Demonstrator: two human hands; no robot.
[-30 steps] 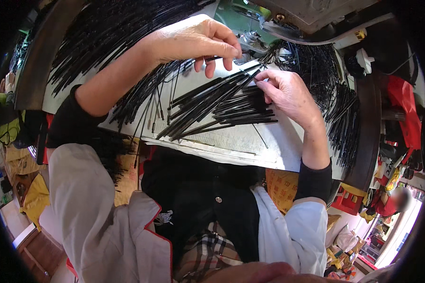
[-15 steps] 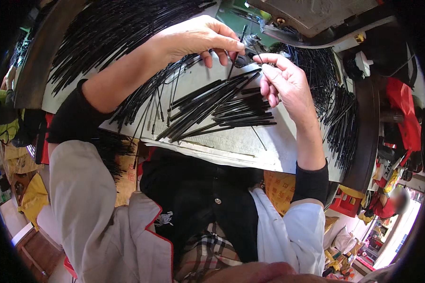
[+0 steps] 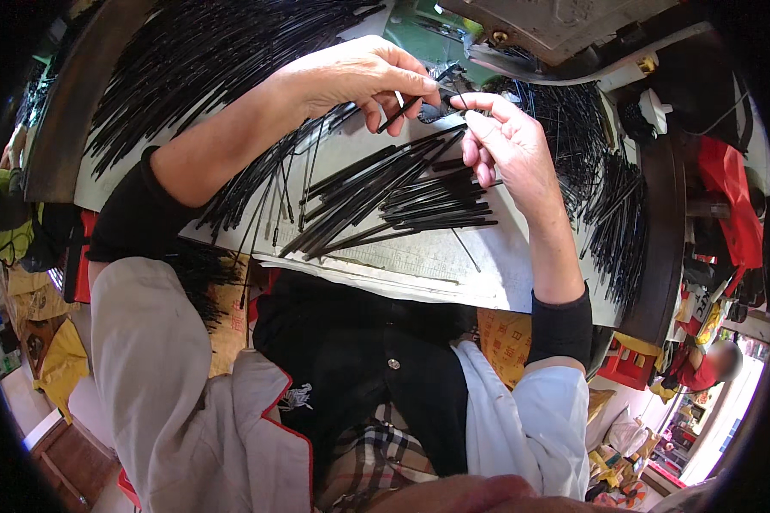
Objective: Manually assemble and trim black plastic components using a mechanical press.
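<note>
My left hand pinches a short black tube between thumb and fingers, its lower end sticking out below them. My right hand is closed at the fingertips on a thin black rod, which slants up toward the left fingertips. The two hands are close together, above the far end of a loose pile of black tubes on the pale worktop. Whether the rod and the tube touch is too small to tell.
Thin black rods lie heaped at the far left; more black rods lie on the right. A green machine part and a metal housing stand at the back. A person in red is far off at right.
The tube in my left hand has tipped from nearly upright to a flatter slant. My right hand has shifted slightly left, its thin rod still pinched.
</note>
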